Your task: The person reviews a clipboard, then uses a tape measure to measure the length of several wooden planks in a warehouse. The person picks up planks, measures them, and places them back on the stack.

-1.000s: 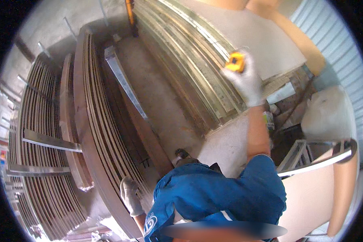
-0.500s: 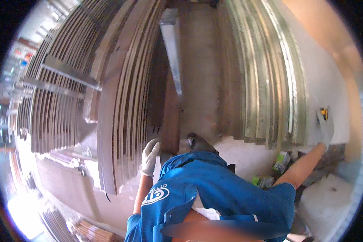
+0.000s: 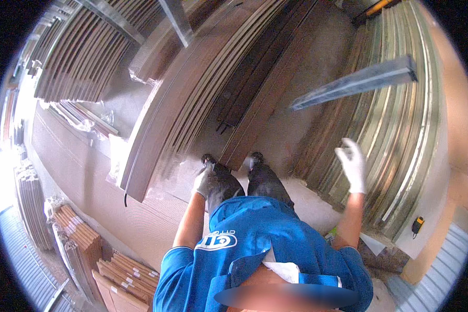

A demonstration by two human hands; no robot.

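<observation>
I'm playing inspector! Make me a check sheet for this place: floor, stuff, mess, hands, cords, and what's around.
Surface: grey floor between the stacks; pale board at right.
Job's things: small yellow-and-black device lying on the pale board.
Clutter: plastic-wrapped strips at left.
Hands: gloved right hand open, holding nothing; gloved left hand by a dark trouser leg, grip unclear.
Cables: dark cord-like end at the left stack; cable or strap, can't tell.
Surroundings: greenish stack at right, brown bundles lower left.
</observation>
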